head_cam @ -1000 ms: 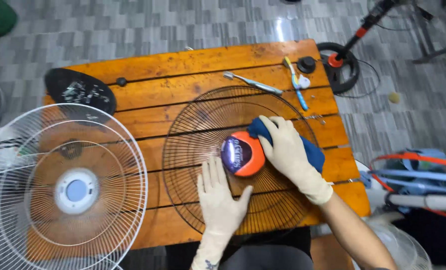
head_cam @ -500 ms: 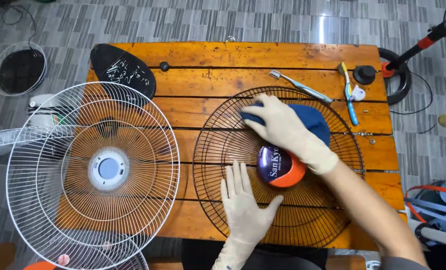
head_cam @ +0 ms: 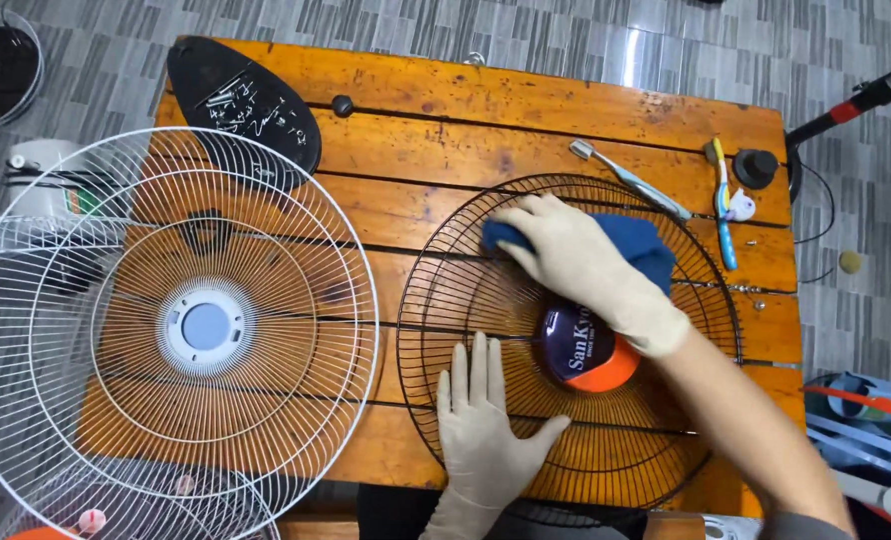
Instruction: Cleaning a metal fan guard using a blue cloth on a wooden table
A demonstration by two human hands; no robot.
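The dark grille (head_cam: 566, 340) is laid flat on the table's (head_cam: 526, 110) right half, and a blue cloth (head_cam: 638, 243) is pressed to its upper part by the right hand (head_cam: 576, 262), fingers curled over it. The near rim is pinned by the left hand (head_cam: 484, 432) (spread flat, holding nothing).

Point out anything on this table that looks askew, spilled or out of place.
The white fan grille overhangs the wooden table at its left edge, unsupported there. Small loose screws lie scattered near the right edge. The dark grille under both gloved hands lies flat.
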